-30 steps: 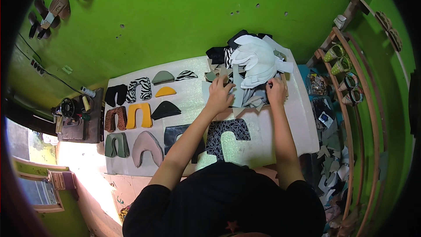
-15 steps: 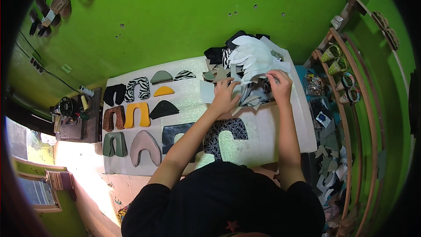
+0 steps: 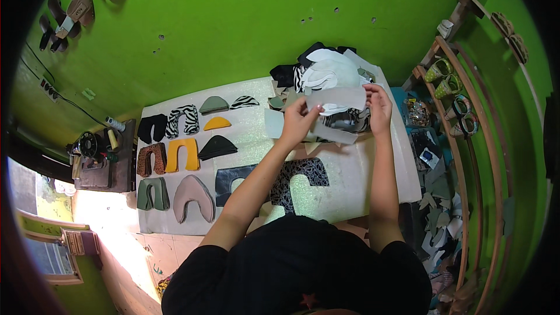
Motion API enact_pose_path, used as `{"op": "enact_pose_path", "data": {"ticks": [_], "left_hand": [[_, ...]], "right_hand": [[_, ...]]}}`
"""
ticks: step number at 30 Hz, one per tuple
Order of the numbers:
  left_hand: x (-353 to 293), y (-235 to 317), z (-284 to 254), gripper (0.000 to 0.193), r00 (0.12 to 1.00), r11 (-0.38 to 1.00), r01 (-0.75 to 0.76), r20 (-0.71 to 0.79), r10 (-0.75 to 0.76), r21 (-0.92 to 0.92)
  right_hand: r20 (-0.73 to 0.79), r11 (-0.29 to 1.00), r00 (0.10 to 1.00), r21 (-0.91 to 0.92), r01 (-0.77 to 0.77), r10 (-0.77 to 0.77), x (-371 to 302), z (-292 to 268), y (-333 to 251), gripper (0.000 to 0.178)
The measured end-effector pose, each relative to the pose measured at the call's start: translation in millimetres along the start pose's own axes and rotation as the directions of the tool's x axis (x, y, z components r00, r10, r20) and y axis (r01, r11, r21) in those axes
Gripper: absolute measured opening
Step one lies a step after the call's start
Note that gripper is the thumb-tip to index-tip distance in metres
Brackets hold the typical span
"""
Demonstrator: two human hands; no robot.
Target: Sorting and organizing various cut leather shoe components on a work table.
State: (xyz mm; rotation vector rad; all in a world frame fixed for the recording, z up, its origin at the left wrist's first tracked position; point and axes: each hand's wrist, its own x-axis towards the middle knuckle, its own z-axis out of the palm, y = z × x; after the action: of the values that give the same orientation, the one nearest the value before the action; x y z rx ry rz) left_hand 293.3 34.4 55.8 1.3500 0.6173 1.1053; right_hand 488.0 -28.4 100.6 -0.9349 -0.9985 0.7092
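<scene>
A pale grey-white curved cut piece (image 3: 343, 97) is stretched between my two hands above a heap of scraps. My left hand (image 3: 297, 119) pinches its left end between thumb and fingers. At its right end, the fingers of my right hand (image 3: 379, 106) are closed on the edge. Behind the piece lies a pile of white cut pieces (image 3: 326, 70), with black and zebra-striped ones around it. Just below my hands are more loose scraps, including a pale flat strip (image 3: 335, 134). A black piece with a white line pattern (image 3: 300, 178) lies nearer to me.
Stacks of U-shaped pieces stand at the table's left, among them yellow (image 3: 183, 154), green (image 3: 153, 193) and pink (image 3: 194, 195) ones. Half-moon pieces (image 3: 218, 147) lie beside them. A sewing machine (image 3: 88, 144) is further left. A wooden shoe rack (image 3: 452, 96) stands at the right.
The pale piece has been lifted and turned flat toward me, showing its broad face. My right hand has risen slightly. A pale strip now shows below, where my left hand partly covered the scraps.
</scene>
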Motion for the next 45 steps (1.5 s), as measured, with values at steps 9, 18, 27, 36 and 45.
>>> {"op": "enact_pose_path", "data": {"ticks": [9, 18, 27, 36, 45], "left_hand": [[-7, 4, -24, 0.024, 0.991, 0.998, 0.065, -0.120, -0.066, -0.014], [-17, -16, -40, 0.024, 0.982, 0.994, 0.107, -0.157, -0.106, -0.006], [-25, -19, -48, 0.032, 0.972, 0.973, 0.188, -0.119, -0.204, -0.132], [-35, -19, -48, 0.024, 0.939, 0.940, 0.272, -0.156, -0.306, -0.205], [-50, -5, -47, 0.026, 0.933, 0.929, 0.273, -0.165, -0.319, -0.250]], "right_hand": [[-0.034, 0.381, 0.972, -0.916, -0.124, 0.234, 2, -72, 97, 0.025], [0.099, 0.268, 0.995, -0.959, 0.090, 0.022, -2, -61, 90, 0.011], [0.246, 0.261, 0.940, -0.916, 0.306, -0.236, -28, -41, 65, 0.004], [0.312, 0.248, 0.823, -0.850, 0.465, -0.474, -35, -14, 15, 0.006], [0.290, 0.231, 0.776, -0.845, 0.482, -0.560, -23, 7, -30, 0.003]]}}
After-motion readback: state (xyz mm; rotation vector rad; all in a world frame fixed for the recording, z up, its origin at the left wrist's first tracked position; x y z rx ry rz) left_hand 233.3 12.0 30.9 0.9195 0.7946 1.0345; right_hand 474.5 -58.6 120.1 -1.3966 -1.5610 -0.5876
